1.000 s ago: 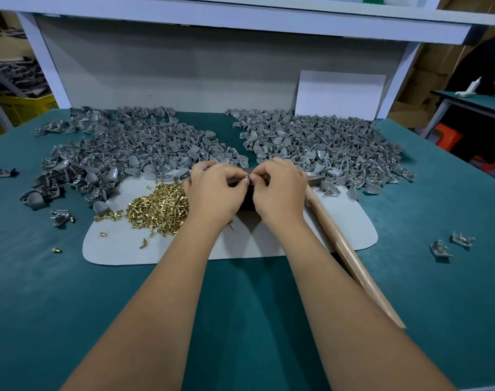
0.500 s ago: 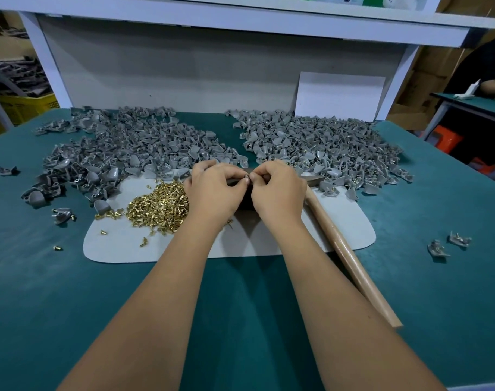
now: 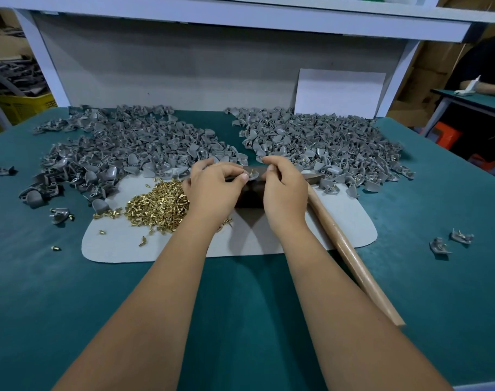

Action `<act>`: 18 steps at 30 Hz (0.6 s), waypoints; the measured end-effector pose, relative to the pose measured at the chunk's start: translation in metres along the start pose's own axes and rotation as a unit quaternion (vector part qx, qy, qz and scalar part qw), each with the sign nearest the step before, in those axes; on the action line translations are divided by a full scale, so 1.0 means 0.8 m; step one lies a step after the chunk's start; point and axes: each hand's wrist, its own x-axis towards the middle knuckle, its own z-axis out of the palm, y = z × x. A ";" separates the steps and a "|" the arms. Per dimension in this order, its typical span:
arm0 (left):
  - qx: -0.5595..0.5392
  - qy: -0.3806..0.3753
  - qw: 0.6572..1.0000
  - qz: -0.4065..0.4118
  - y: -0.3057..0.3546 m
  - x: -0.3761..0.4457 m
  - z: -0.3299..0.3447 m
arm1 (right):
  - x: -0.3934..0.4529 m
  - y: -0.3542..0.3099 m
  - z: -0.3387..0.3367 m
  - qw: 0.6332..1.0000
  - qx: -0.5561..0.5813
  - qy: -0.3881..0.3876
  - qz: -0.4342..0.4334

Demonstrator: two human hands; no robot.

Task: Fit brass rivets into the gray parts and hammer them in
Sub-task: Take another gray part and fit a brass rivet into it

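While a large pile of unriveted gray parts waits at left, the left hand and right hand pinch one gray part with its brass rivet seated over the dark block; the hammer lies untouched, so hammering seems next.

**Hands part over the block**

The left hand and right hand, touching at the fingertips a second ago, now sit slightly apart above the dark block, exposing a gray part with a brass rivet standing in it.
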 end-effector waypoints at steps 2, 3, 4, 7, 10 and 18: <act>-0.015 -0.005 1.000 -0.006 0.000 0.000 0.000 | 0.001 0.002 0.000 1.000 -0.004 -0.004 -0.002; -0.024 -0.006 1.000 -0.009 0.000 0.000 0.000 | 0.001 0.003 0.001 1.000 -0.005 -0.006 -0.004; -0.032 -0.007 0.999 -0.012 0.000 0.001 -0.001 | 0.001 0.003 0.000 1.000 -0.006 -0.007 -0.005; -0.040 -0.010 0.999 -0.017 0.000 0.001 -0.001 | 0.002 0.003 0.000 1.000 -0.004 -0.008 -0.003; -0.030 -0.010 0.999 -0.018 0.000 0.000 -0.001 | 0.001 0.001 -0.001 1.000 -0.004 -0.011 0.001; -0.006 0.020 1.000 -0.014 0.007 -0.008 -0.002 | 0.009 -0.014 -0.050 0.966 -0.249 0.050 -0.039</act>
